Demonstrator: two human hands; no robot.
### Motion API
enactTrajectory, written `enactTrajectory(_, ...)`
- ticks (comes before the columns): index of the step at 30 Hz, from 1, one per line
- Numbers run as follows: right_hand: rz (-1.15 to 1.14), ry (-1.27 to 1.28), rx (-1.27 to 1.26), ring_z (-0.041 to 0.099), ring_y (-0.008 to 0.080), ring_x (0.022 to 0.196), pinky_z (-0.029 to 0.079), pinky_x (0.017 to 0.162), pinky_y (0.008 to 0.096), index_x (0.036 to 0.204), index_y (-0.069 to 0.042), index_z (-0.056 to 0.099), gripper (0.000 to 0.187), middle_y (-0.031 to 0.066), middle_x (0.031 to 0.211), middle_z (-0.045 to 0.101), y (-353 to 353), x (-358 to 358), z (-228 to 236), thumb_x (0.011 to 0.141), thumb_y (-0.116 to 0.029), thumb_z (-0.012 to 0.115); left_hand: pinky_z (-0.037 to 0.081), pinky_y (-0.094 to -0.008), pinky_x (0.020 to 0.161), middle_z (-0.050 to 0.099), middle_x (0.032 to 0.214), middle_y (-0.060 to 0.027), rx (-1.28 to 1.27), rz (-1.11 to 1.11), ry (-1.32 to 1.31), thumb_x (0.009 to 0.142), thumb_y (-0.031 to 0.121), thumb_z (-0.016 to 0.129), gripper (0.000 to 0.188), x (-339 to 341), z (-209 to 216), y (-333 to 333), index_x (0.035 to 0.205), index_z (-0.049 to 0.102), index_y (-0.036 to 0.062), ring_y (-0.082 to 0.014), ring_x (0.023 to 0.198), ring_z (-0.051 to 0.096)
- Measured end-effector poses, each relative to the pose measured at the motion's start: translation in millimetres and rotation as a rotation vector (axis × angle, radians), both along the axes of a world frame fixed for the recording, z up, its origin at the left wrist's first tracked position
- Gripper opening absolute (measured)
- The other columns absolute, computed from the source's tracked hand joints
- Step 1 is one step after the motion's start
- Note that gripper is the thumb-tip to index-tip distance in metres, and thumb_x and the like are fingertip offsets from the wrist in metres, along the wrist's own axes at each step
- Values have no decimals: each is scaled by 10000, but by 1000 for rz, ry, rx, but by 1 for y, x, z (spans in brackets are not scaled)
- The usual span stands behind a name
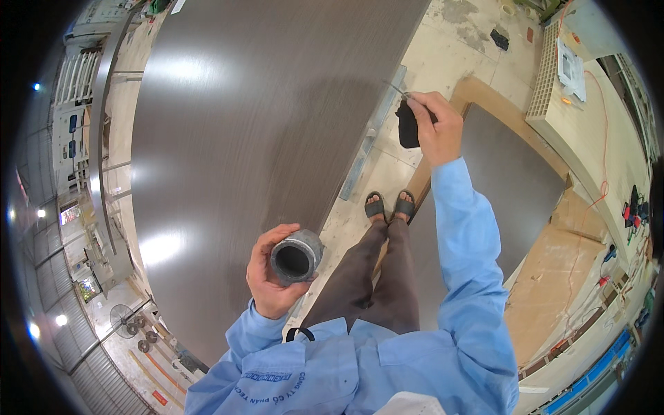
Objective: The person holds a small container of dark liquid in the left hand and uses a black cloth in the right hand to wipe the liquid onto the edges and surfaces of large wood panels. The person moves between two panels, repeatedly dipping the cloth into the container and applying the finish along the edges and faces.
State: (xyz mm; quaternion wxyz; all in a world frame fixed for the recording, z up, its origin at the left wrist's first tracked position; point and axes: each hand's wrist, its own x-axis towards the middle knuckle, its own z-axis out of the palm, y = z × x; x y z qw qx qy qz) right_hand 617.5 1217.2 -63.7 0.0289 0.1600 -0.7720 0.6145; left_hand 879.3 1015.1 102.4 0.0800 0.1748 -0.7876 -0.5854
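Two hands are busy above the large dark laminated panel (256, 138). The left hand (271, 273) is curled shut around a short grey tube-like can (296, 257), open end up, held over the panel's near right edge; if the grip slackens, I judge it could drop and mark the surface. The right hand (437, 126) is pinched closed on a thin tool with a black cloth (408, 124), beyond that edge, above the floor (387, 173).
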Motion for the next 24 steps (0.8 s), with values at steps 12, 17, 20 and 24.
enactTrajectory(12, -83, -55, -54, 714, 271, 811, 563, 766, 350, 1045, -9, 775, 127, 112, 915, 736, -2, 8, 21, 935, 18, 718, 487, -416, 1117, 648, 1381, -208, -71, 83, -50, 641, -24, 855, 729, 5, 7, 15, 1321, 592, -36, -309, 1308, 633)
enactTrajectory(17, 255, 30, 62, 718, 286, 818, 571, 766, 347, 1035, -8, 779, 136, 122, 936, 741, 0, 29, 7, 902, 18, 763, 485, -402, 1117, 645, 1386, -209, -94, 46, 32, 633, -47, 848, 740, 8, 7, 17, 1326, 589, -31, -286, 1295, 636)
enactTrajectory(20, 146, 105, -42, 730, 269, 832, 571, 772, 333, 1033, -2, 779, 131, 122, 958, 754, 0, 33, 5, 906, 24, 765, 481, -403, 1121, 638, 1395, -213, -89, 67, 9, 632, -58, 846, 748, 15, 7, 19, 1331, 583, -29, -284, 1289, 637)
enactTrajectory(24, 22, -84, -37, 730, 243, 856, 565, 771, 321, 1041, 17, 773, 148, 111, 967, 755, -1, 35, 14, 895, 41, 770, 477, -408, 1123, 626, 1408, -224, -133, 93, -12, 629, -69, 845, 751, 22, 4, 19, 1329, 576, -29, -292, 1289, 637)
